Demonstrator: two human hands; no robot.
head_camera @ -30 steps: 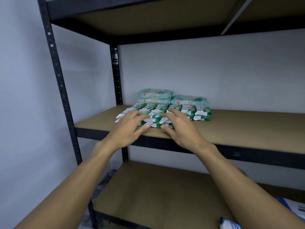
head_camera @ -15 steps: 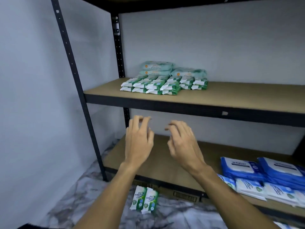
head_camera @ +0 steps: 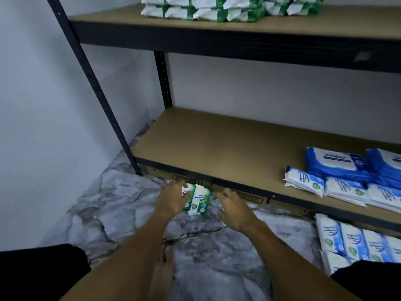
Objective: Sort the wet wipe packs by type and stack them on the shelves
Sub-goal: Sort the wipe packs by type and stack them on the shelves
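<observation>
From the head camera, looking down at the floor by the rack: the left hand [head_camera: 173,198] lies with its fingers [head_camera: 186,194] fairly straight and a little spread, their tips on the left one of the two green wipe packs [head_camera: 200,199]. I cannot tell whether the thumb is tucked round the pack's edge. The right hand [head_camera: 235,210] is just beside the packs on their right, not touching them, its fingers loosely bent and holding nothing.

The two packs lie side by side on the marbled floor [head_camera: 104,205], right at the front edge of the lower shelf [head_camera: 217,146]. That shelf carries dark blue packs [head_camera: 336,164] stacked at its right end, with white-and-blue packs [head_camera: 303,181] in front of them. More white-and-blue packs [head_camera: 351,242] sit on the floor below it at the right. The upper shelf [head_camera: 108,18] carries rows of green-and-white packs [head_camera: 206,11], stacked two deep.
</observation>
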